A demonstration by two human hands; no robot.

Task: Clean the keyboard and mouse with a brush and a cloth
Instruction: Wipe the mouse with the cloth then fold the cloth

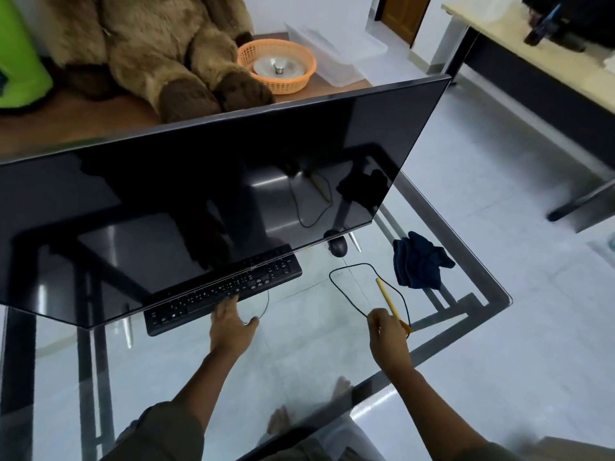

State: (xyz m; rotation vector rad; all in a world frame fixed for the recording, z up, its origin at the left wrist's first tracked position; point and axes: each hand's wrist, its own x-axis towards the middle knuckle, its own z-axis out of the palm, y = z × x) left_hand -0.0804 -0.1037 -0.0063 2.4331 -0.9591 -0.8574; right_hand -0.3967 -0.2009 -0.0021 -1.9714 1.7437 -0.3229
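A black keyboard (229, 291) lies on the glass table (299, 331), its far half hidden under the monitor's lower edge. My left hand (231, 322) rests with straight fingers on the keyboard's front edge. A black mouse (337, 246) sits further back to the right, and its thin cable (349, 267) loops across the glass. My right hand (387, 331) grips a yellow-handled brush (387, 299) that points away over the cable loop. A dark blue cloth (420, 265) lies crumpled to the right of the mouse.
A large dark monitor (206, 201) leans over the table and covers most of its left and middle. Behind it sit a brown plush bear (159, 51), an orange basket (278, 66) and a clear plastic box (336, 53). The table's right corner (499, 301) is near the cloth.
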